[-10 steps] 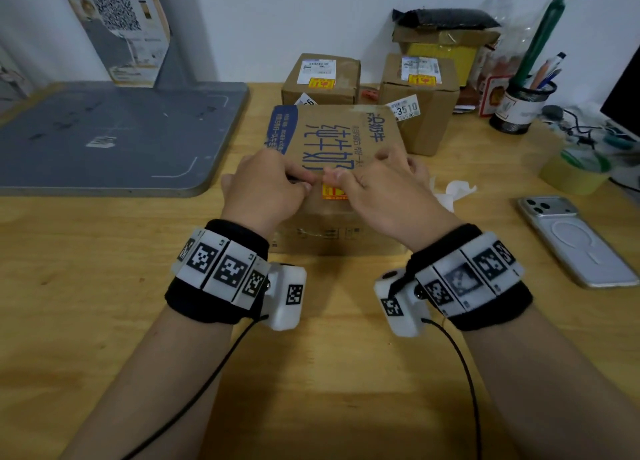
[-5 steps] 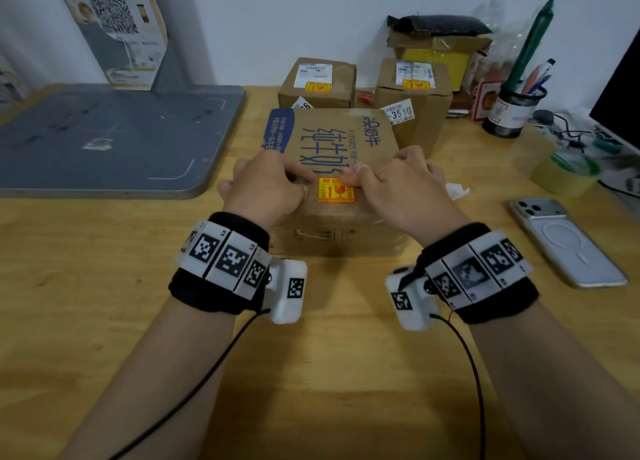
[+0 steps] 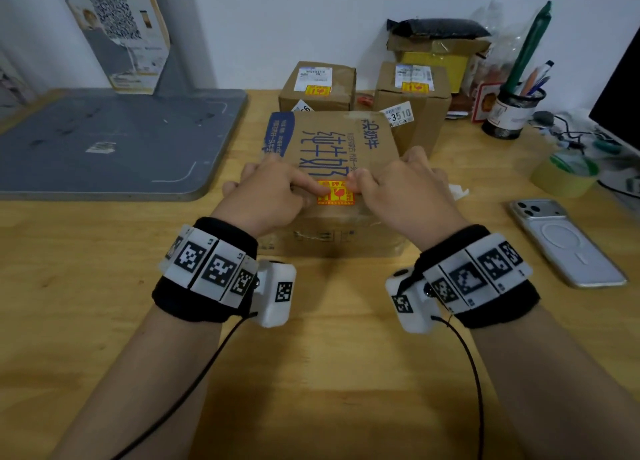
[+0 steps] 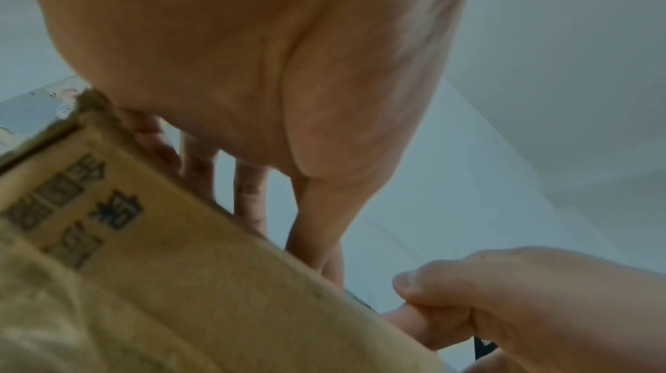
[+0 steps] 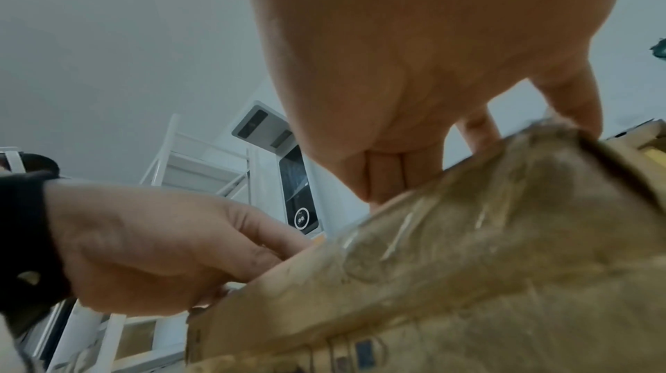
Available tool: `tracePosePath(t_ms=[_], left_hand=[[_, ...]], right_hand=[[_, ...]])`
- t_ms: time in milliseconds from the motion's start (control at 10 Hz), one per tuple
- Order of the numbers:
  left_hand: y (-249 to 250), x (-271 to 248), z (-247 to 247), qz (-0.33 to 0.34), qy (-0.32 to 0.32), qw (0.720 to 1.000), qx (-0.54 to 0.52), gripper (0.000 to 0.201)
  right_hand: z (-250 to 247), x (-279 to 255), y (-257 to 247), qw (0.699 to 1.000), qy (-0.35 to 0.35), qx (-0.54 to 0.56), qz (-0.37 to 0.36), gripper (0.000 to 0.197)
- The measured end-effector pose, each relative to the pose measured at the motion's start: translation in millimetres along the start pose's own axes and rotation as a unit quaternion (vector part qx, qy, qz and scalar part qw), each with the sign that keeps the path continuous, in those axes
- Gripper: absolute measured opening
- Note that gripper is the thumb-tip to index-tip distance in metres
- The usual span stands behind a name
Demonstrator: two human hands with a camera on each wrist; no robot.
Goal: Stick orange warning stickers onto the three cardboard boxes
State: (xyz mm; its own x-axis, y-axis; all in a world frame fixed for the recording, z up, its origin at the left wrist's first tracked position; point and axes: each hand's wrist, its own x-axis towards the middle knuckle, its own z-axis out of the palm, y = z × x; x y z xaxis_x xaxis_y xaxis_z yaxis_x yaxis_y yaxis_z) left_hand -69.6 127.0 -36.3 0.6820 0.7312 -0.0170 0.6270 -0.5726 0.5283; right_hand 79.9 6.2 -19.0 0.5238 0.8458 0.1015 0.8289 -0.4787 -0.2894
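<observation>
since a second ago both my hands have parted over the milk carton box (image 3: 329, 168), and the orange warning sticker (image 3: 335, 193), then mostly hidden between my thumbs, now lies flat and almost fully in view near the box's front top edge. i judge it is stuck down and only needs smoothing.

my left hand (image 3: 268, 191) rests on the box top with its forefinger stretched onto the sticker's left edge, pressing it; the other fingers drape over the box's left side. my right hand (image 3: 401, 186) has its fingers bent, thumb tip at the sticker's right edge, the rest hooked over the right side of the box; it steadies the box more than it clamps anything.

the box sits on the wooden table (image 3: 104, 286) just in front of me, its long axis running away from me, printed characters reading sideways. the sticker is roughly square, set parallel with the box's front edge.

behind it, the left small box (image 3: 317, 85) and the right small box (image 3: 412, 92) each already show an orange sticker on top, so this looks like the last of the three.
</observation>
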Motion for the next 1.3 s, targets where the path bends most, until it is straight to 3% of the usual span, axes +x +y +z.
tracePosePath(t_ms=[200, 400, 500, 600, 800, 1000, 1100, 1200, 1300], left_hand=[[13.4, -18.1, -12.6, -0.037, 0.005, 0.998, -0.043, 0.016], [12.1, -23.6, -15.5, -0.049, 0.061, 0.989, -0.125, 0.006], [3.9, -27.9, -16.2, -0.096, 0.105, 0.981, -0.131, 0.026], [6.1, -37.9, -13.5, -0.135, 0.077, 0.975, -0.156, 0.051], [19.8, -32.6, -13.7, -0.13, 0.062, 0.98, -0.137, 0.064], [16.4, -14.7, -15.6, -0.125, 0.052, 0.984, -0.119, 0.068], [17.2, -6.8, -16.1, -0.127, 0.051, 0.985, -0.106, 0.065], [31.8, -4.9, -26.5, -0.115, 0.05, 0.987, -0.102, 0.044], [50.8, -7.4, -39.9, -0.046, 0.103, 0.98, -0.166, 0.023]], right_hand=[[-3.3, -5.2, -1.1, 0.999, 0.017, -0.032, 0.022, 0.049], [-9.4, -15.3, 8.3, 0.992, 0.023, 0.122, 0.036, 0.033], [-12.6, -28.0, 16.0, 0.991, -0.002, 0.118, 0.067, 0.038], [-15.6, -31.4, 18.3, 0.986, -0.044, 0.139, 0.075, 0.053], [-16.0, -18.4, 13.9, 0.981, -0.035, 0.168, 0.089, 0.051], [-11.9, 1.2, 16.3, 0.982, -0.033, 0.157, 0.104, 0.035], [-15.7, 7.3, 13.5, 0.984, -0.048, 0.132, 0.109, 0.035], [-29.0, 12.0, 5.8, 0.989, -0.048, 0.1, 0.095, 0.032], [-48.2, 9.8, -3.3, 0.985, 0.027, 0.159, 0.058, 0.035]])
